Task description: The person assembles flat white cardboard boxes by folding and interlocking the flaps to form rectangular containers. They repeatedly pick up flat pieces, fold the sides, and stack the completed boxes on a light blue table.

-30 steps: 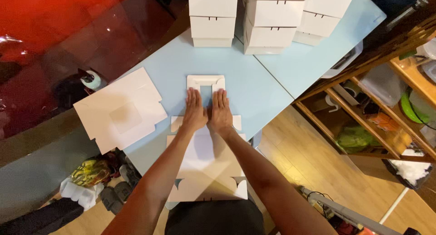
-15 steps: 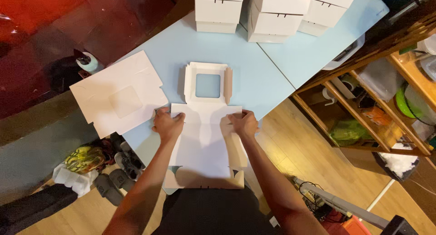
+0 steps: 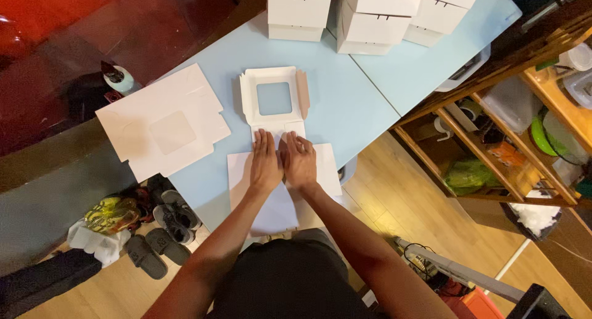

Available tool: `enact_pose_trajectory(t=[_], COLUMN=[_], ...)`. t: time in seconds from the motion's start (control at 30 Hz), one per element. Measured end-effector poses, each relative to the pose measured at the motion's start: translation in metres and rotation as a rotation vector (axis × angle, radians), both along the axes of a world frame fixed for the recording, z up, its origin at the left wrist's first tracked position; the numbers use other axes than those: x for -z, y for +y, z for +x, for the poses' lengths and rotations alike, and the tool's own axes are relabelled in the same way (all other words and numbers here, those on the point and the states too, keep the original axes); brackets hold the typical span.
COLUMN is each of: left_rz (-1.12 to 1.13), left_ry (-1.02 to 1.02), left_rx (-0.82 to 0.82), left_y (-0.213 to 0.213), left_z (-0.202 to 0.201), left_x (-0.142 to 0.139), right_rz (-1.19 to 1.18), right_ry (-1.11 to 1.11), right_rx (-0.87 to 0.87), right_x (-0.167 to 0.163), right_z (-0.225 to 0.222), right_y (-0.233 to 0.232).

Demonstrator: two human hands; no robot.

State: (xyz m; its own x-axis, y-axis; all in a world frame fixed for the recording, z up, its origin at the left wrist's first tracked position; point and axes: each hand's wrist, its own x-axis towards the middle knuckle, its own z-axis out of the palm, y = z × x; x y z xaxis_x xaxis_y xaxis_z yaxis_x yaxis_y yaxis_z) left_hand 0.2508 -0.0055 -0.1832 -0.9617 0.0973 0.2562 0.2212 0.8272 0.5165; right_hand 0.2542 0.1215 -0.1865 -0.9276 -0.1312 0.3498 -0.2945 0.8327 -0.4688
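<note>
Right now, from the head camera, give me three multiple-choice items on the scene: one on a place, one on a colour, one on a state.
1. Where is the stack of flat blanks?
A. To the person's left on the table
B. On the wooden shelf
C. On the floor

2. What colour is the table?
A. Red
B. Light blue
C. Black

3. How do the hands lie on the unfolded box?
A. Left hand and right hand flat, side by side
B. Curled into fists
C. Lifted off it

Answers:
1 A, the blanks lie left of the unfolded box, near the table's edge.
2 B, the bare top shows pale blue.
3 A, both palms press down on the cardboard just below the window flap.
</note>
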Motion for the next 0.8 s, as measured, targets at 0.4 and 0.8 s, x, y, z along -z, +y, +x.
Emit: enact_pose_trajectory(t=[0.4,0.8], left_rz=[0.260,0.523], left_ry=[-0.296,-0.252], left_rx=[-0.489,-0.312], left_y=[-0.095,-0.053], left_z=[0.092,0.069], left_x=[-0.036,-0.040], right_rz=[0.001,-0.336], right_ry=[-0.122,-0.456], right_rx=[0.471,0.459], right_x=[-0.044,-0.053], right_z=[0.046,0.077], right_y=[0.084,0.068])
